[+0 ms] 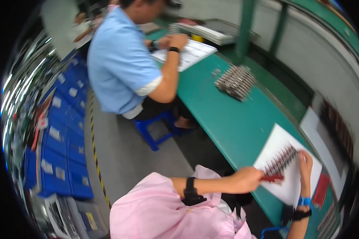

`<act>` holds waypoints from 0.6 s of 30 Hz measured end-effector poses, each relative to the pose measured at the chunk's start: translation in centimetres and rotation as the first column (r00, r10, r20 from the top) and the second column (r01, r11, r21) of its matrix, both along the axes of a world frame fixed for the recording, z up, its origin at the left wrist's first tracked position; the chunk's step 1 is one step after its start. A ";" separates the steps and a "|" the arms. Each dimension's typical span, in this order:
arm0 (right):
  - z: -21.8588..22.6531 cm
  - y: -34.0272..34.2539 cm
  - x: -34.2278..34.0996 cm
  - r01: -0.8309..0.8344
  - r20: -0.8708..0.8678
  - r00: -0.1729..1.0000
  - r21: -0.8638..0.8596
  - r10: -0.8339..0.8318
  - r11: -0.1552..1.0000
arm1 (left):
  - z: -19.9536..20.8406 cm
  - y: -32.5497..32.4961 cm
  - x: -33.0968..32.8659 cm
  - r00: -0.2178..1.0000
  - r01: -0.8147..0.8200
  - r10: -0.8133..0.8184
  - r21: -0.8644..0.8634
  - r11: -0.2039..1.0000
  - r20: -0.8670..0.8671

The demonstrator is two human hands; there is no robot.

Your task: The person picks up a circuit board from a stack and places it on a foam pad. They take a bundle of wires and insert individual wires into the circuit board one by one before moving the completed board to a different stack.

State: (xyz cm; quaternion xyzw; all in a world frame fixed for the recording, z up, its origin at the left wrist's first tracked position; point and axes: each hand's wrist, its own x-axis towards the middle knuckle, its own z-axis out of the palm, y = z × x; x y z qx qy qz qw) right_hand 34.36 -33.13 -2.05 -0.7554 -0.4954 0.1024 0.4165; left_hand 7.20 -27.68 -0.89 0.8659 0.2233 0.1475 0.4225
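Observation:
My left hand (pixel 246 180) is closed, its fingers pinched on a small bundle of thin red pieces (pixel 273 178). Just beyond the bundle, a row of dark, spiky metal parts with reddish bits (pixel 281 161) lies over a white sheet (pixel 282 191). My right hand (pixel 305 162), with a blue band at the wrist, is at the far end of that row, fingers bent against it. Blur hides exactly how those fingertips meet the parts. Both hands are above the green table (pixel 223 131).
A stack of metal parts (pixel 236 83) sits farther along the table. More red pieces (pixel 321 191) lie right of the sheet, near a pale-framed tray (pixel 325 143). A co-worker in light blue (pixel 125 63) sits on a blue stool (pixel 155 129). Blue bins (pixel 64 139) line the left.

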 end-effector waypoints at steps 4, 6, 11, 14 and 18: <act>-0.1 0.6 -0.5 -0.109 0.189 0.976 -0.002 0.107 0.994 | -0.8 -1.1 0.4 1.000 -0.003 -0.001 0.117 0.993 0.028; 0.2 0.9 -1.2 -0.100 0.332 0.936 -0.059 0.115 0.993 | -0.6 -0.9 0.2 0.999 0.007 -0.014 0.154 0.988 0.039; 4.7 -1.8 -2.8 -0.028 0.300 0.951 -0.160 0.076 0.987 | -0.8 0.1 -0.2 0.985 0.013 -0.063 0.302 0.953 0.158; 11.9 -7.7 -7.5 -0.028 0.326 0.944 -0.104 0.061 0.994 | -0.3 1.3 -0.4 0.941 -0.062 -0.048 0.309 0.949 0.336; 18.7 -18.4 -13.2 0.034 0.534 0.845 -0.122 0.036 0.992 | 3.5 3.1 -0.2 0.962 0.036 -0.106 0.270 0.962 0.253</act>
